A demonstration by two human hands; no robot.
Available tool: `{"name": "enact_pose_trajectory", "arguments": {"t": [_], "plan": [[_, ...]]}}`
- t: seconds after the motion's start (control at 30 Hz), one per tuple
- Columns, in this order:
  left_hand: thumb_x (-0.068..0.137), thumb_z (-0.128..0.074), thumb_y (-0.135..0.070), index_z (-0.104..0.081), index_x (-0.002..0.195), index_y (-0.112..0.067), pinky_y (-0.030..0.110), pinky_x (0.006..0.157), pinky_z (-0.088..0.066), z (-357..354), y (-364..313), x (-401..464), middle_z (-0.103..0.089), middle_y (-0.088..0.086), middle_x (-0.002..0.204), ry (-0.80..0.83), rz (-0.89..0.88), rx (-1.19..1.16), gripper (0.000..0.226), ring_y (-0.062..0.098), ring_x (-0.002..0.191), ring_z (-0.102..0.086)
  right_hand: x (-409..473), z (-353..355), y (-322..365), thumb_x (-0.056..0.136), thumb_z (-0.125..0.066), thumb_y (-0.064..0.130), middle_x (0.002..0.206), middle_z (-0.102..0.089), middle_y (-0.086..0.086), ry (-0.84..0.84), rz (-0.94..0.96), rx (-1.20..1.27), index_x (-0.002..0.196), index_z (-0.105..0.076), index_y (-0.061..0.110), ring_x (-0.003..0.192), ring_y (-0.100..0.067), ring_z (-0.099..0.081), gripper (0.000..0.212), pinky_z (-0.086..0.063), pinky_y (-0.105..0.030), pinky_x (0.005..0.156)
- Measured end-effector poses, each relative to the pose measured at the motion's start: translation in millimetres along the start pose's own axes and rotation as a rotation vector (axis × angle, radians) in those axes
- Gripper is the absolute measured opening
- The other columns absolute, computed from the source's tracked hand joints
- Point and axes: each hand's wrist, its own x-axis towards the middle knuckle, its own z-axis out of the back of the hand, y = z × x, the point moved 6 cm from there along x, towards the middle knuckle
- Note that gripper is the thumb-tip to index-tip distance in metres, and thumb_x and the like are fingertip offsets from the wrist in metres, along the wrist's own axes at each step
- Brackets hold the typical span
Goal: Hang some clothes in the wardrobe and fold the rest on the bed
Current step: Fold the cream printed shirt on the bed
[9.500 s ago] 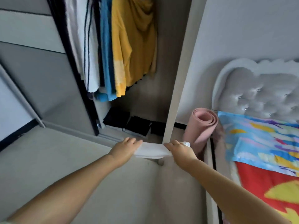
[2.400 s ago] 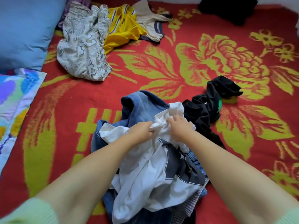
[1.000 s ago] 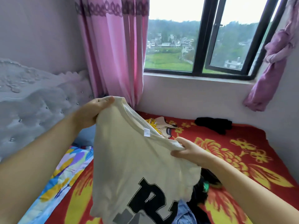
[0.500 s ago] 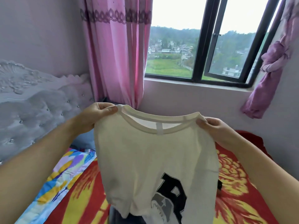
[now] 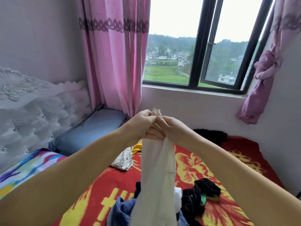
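Both hands meet at chest height, left hand [image 5: 143, 126] and right hand [image 5: 169, 128] pinching the cream T-shirt [image 5: 158, 173] by its top; it hangs straight down, long axis vertical, over the clothes pile [image 5: 193, 203] on the red bedspread [image 5: 203, 162]

Left hand [image 5: 143, 126] and right hand [image 5: 171, 128] pinch the cream shirt [image 5: 156, 176] together, hanging over the bed [image 5: 228, 168] toward 6 o'clock.
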Motion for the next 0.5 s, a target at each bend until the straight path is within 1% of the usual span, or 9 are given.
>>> {"name": "enact_pose_trajectory", "arguments": {"t": [0.1, 0.17, 0.2, 0.3, 0.37, 0.4, 0.43, 0.47, 0.5], "plan": [[0.098, -0.049, -0.010, -0.054, 0.096, -0.006, 0.037, 0.068, -0.061, -1, -9, -2, -0.070, 0.012, 0.079, 0.053, -0.011, -0.033, 0.008, 0.022, 0.070, -0.071, -9, 3, 1, 0.102, -0.041, 0.029, 0.113, -0.067, -0.006, 0.162, 0.071, 0.049, 0.118, -0.058, 0.010, 0.107, -0.017, -0.062, 0.030, -0.048, -0.032, 0.096], [0.096, -0.054, -0.015, -0.056, 0.093, -0.007, 0.036, 0.066, -0.061, 0, -18, -5, -0.070, 0.011, 0.080, 0.072, -0.057, 0.051, 0.009, 0.019, 0.069, -0.071, -13, 6, 0, 0.101, -0.042, 0.012, 0.111, -0.063, -0.012, 0.178, 0.113, 0.006, 0.122, -0.051, 0.005, 0.104, -0.023, -0.060, 0.024, -0.046, -0.038, 0.097], [0.095, -0.057, -0.017, -0.056, 0.092, -0.009, 0.034, 0.065, -0.061, 1, -25, -6, -0.069, 0.009, 0.079, 0.049, -0.121, 0.137, 0.009, 0.016, 0.067, -0.070, -14, 7, 2, 0.100, -0.041, 0.006, 0.109, -0.062, -0.008, 0.156, 0.136, 0.046, 0.124, -0.050, 0.007, 0.102, -0.018, -0.058, 0.025, -0.046, -0.036, 0.095], [0.090, -0.066, -0.021, -0.060, 0.094, -0.018, 0.026, 0.071, -0.057, 1, -52, -18, -0.069, -0.008, 0.076, -0.202, -0.512, 0.517, 0.008, 0.004, 0.068, -0.067, -15, 22, 20, 0.101, -0.041, 0.003, 0.108, -0.063, 0.009, 0.050, 0.238, 0.161, 0.118, -0.056, 0.016, 0.103, -0.001, -0.057, 0.026, -0.045, -0.023, 0.094], [0.086, -0.067, -0.028, -0.064, 0.109, -0.021, 0.024, 0.080, -0.051, -2, -74, -38, -0.067, -0.011, 0.089, -0.420, -0.889, 0.745, 0.024, 0.006, 0.086, -0.064, -13, 36, 25, 0.101, -0.043, 0.011, 0.104, -0.065, 0.002, 0.006, 0.234, 0.193, 0.113, -0.060, 0.011, 0.099, -0.010, -0.061, 0.021, -0.047, -0.028, 0.092], [0.083, -0.067, -0.033, -0.060, 0.120, -0.020, 0.027, 0.086, -0.047, -4, -80, -43, -0.064, -0.007, 0.101, -0.437, -1.018, 0.852, 0.039, 0.013, 0.096, -0.059, -14, 41, 26, 0.101, -0.044, 0.012, 0.099, -0.065, -0.002, 0.006, 0.222, 0.205, 0.111, -0.060, 0.006, 0.092, -0.014, -0.061, 0.020, -0.047, -0.031, 0.087], [0.079, -0.068, -0.040, -0.054, 0.129, -0.021, 0.029, 0.091, -0.043, -4, -82, -39, -0.059, -0.006, 0.112, -0.362, -1.043, 0.914, 0.055, 0.017, 0.105, -0.053, -14, 44, 27, 0.100, -0.046, 0.013, 0.094, -0.064, -0.004, 0.019, 0.219, 0.226, 0.108, -0.061, 0.003, 0.086, -0.014, -0.060, 0.019, -0.048, -0.031, 0.082], [0.074, -0.070, -0.046, -0.047, 0.133, -0.026, 0.032, 0.095, -0.041, -2, -82, -28, -0.053, -0.009, 0.119, -0.224, -0.923, 0.911, 0.066, 0.020, 0.110, -0.050, -15, 46, 28, 0.099, -0.048, 0.012, 0.090, -0.064, -0.002, 0.035, 0.220, 0.259, 0.106, -0.063, 0.005, 0.082, -0.012, -0.060, 0.017, -0.049, -0.027, 0.077], [0.071, -0.074, -0.048, -0.047, 0.132, -0.030, 0.036, 0.097, -0.043, 0, -78, -17, -0.053, -0.010, 0.121, -0.056, -0.719, 0.843, 0.068, 0.020, 0.112, -0.052, -17, 47, 29, 0.098, -0.050, 0.012, 0.088, -0.066, 0.001, 0.055, 0.218, 0.292, 0.104, -0.065, 0.009, 0.080, -0.010, -0.061, 0.017, -0.050, -0.023, 0.073]]}}
